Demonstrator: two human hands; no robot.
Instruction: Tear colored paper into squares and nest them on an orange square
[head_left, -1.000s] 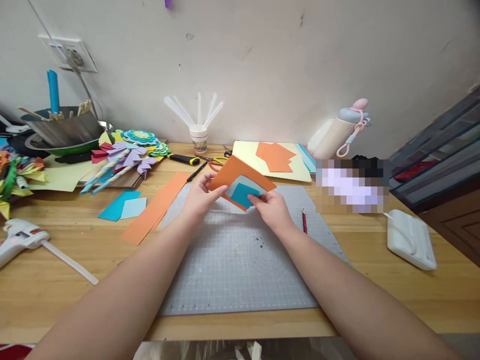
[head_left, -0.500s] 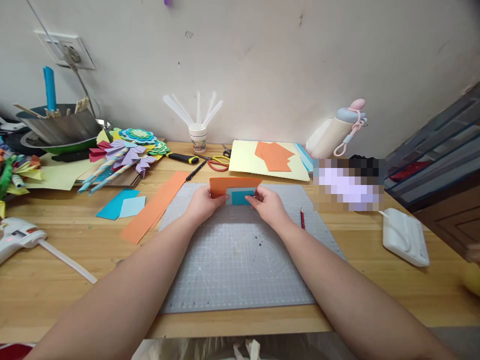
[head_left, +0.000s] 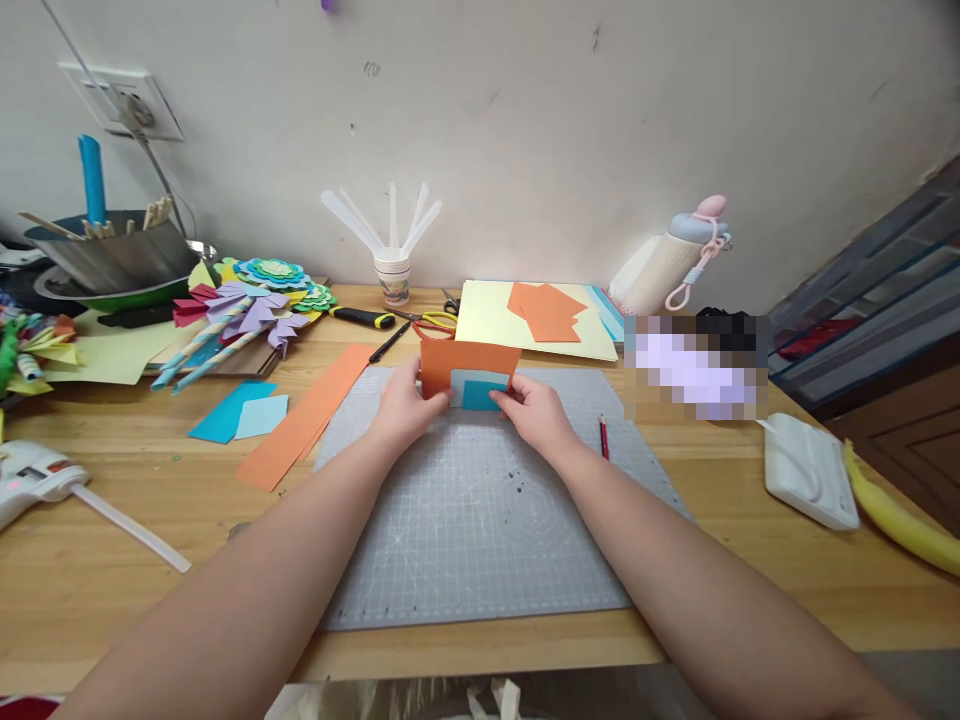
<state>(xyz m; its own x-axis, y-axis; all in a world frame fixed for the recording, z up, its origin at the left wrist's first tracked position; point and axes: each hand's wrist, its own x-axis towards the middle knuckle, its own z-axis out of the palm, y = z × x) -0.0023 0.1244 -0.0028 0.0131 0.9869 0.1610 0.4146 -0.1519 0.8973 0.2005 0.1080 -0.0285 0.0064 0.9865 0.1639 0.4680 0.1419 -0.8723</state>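
An orange paper piece point(head_left: 471, 356) stands tilted upright over the grey cutting mat point(head_left: 480, 520), gripped at its two sides. On its near face lie a light blue paper piece point(head_left: 457, 379) and a smaller darker blue paper piece point(head_left: 484, 395). My left hand point(head_left: 409, 408) pinches the left edge, thumb in front and fingers behind. At the right edge, my right hand point(head_left: 532, 408) holds the orange paper, its thumb near the blue pieces. Fingers behind the paper are mostly hidden.
Orange strips point(head_left: 307, 415) and blue papers point(head_left: 232, 410) lie left of the mat. A glue gun point(head_left: 37, 475) rests at far left. Behind are a utility knife point(head_left: 362, 317), scissors point(head_left: 433, 326) and a paper cup point(head_left: 393, 278). A pencil point(head_left: 604, 437) lies on the mat; a banana point(head_left: 900, 515) at right.
The orange paper has tilted more upright toward me, showing more of the light blue piece. Both hands keep their grip. The view has shifted slightly, bringing the banana into sight.
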